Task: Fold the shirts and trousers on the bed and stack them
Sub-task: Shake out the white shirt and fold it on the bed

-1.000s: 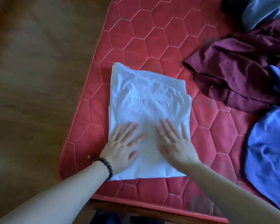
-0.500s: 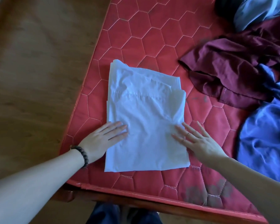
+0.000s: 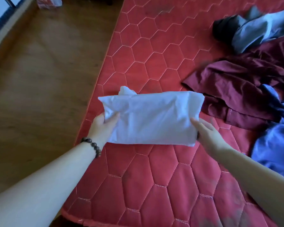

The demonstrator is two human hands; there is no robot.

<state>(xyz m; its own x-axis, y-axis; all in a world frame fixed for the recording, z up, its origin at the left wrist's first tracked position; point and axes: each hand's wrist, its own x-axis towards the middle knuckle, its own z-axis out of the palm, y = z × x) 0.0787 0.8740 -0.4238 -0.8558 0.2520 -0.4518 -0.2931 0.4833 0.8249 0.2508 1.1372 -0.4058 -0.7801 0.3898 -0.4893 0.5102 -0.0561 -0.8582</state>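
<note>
A folded white garment (image 3: 152,118) hangs a little above the red quilted mattress (image 3: 154,177), carried between both hands. My left hand (image 3: 102,126), with a dark bead bracelet on the wrist, grips its left end, thumb on top. My right hand (image 3: 206,133) holds the right end, fingers underneath and thumb on the upper side. A small bunched corner of the cloth sticks up at the top left of the fold.
Unfolded clothes lie on the right of the mattress: a maroon garment (image 3: 239,90), a blue one (image 3: 275,145) and a grey-blue one with dark cloth (image 3: 256,28). Wooden floor (image 3: 39,79) runs along the left edge of the bed.
The white garment lay flat under my smoothing palms, which then slid to its sides. Now it is folded shorter and lifted off the mattress, held in both hands.
</note>
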